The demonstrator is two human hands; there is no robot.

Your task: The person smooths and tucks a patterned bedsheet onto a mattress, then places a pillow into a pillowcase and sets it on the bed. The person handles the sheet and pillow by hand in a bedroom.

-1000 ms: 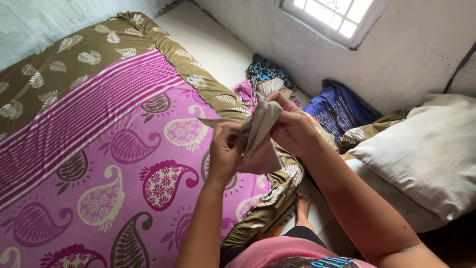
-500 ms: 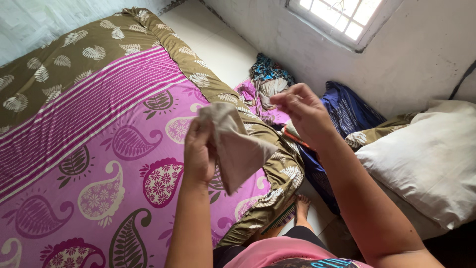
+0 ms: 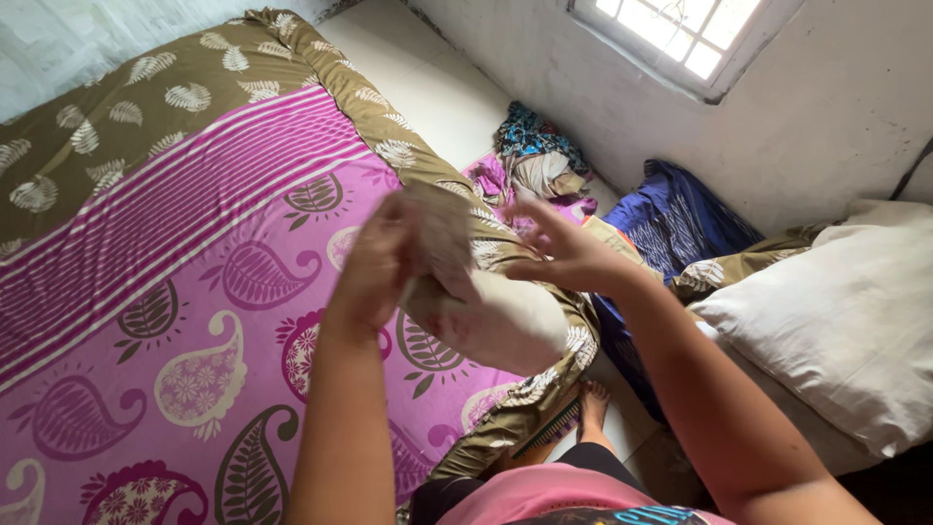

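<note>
1. Pale cloth (image 3: 486, 316) hangs blurred above the paisley bed cover (image 3: 175, 292), pinched in my left hand (image 3: 374, 262).
2. My right hand (image 3: 569, 255) is spread, fingers loose, just beside it.

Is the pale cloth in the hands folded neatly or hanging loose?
Loose, not neatly folded. The pale cloth is bunched at the left hand and sags below in a soft bulge; the right hand has fingers spread beside it. Motion blur hides finer folds.
</note>
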